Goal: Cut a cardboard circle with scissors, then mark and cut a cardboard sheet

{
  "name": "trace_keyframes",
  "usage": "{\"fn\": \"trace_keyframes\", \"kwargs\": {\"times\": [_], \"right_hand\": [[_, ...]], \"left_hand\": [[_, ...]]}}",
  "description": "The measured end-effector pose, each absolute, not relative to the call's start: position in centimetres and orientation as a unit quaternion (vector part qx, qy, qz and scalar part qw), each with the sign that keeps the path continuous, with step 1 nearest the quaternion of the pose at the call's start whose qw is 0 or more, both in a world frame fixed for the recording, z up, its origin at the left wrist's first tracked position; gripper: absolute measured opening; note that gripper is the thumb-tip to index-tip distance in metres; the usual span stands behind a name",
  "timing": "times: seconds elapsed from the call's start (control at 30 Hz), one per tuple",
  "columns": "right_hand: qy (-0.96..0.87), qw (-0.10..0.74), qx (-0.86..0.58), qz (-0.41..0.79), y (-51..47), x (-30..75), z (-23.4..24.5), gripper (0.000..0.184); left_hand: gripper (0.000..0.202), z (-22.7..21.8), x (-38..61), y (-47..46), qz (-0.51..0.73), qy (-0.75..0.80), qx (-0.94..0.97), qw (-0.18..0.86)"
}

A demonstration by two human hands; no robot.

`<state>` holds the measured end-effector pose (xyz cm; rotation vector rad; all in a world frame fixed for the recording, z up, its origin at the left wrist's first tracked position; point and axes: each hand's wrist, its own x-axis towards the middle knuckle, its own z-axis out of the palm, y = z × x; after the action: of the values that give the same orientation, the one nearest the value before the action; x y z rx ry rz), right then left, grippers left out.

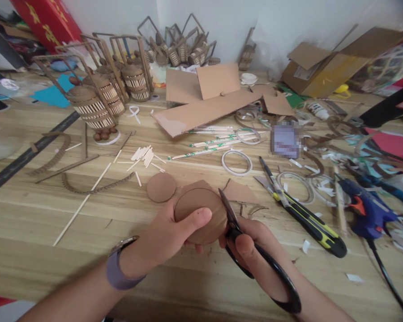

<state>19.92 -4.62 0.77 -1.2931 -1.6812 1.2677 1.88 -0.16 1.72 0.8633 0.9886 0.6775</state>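
My left hand grips a round piece of brown cardboard, thumb on top and fingers underneath. An angular bit of cardboard sticks out behind its far edge. In my right hand is a pair of black-handled scissors, fingers through the loops. The blades meet the right edge of the piece; how far apart they are is hard to tell. A smaller cardboard disc lies on the table just left of the piece. Cardboard offcuts lie to its right.
Behind stand several small slatted baskets with tall handles. Cardboard sheets and wrapped sticks lie mid-table; short stick pieces sit left. At right are a utility knife, tape rings and a blue glue gun with its cord.
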Motion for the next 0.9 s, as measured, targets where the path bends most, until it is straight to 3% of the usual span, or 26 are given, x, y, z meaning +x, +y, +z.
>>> {"fn": "trace_keyframes", "kwargs": {"times": [0.23, 0.43, 0.9], "right_hand": [[-0.65, 0.337, -0.479, 0.485, -4.65, 19.95, 0.85, 0.072], [-0.643, 0.332, -0.482, 0.494, -4.63, 19.95, 0.92, 0.072], [-0.64, 0.359, -0.472, 0.489, -4.58, 19.94, 0.69, 0.07]], "left_hand": [[0.038, 1.86, 1.97, -0.07, 0.313, 0.444, 0.391, 0.743], [0.048, 1.71, 1.88, -0.2, 0.31, 0.439, 0.391, 0.747], [0.045, 1.61, 1.92, -0.19, 0.321, 0.423, 0.386, 0.754]]}}
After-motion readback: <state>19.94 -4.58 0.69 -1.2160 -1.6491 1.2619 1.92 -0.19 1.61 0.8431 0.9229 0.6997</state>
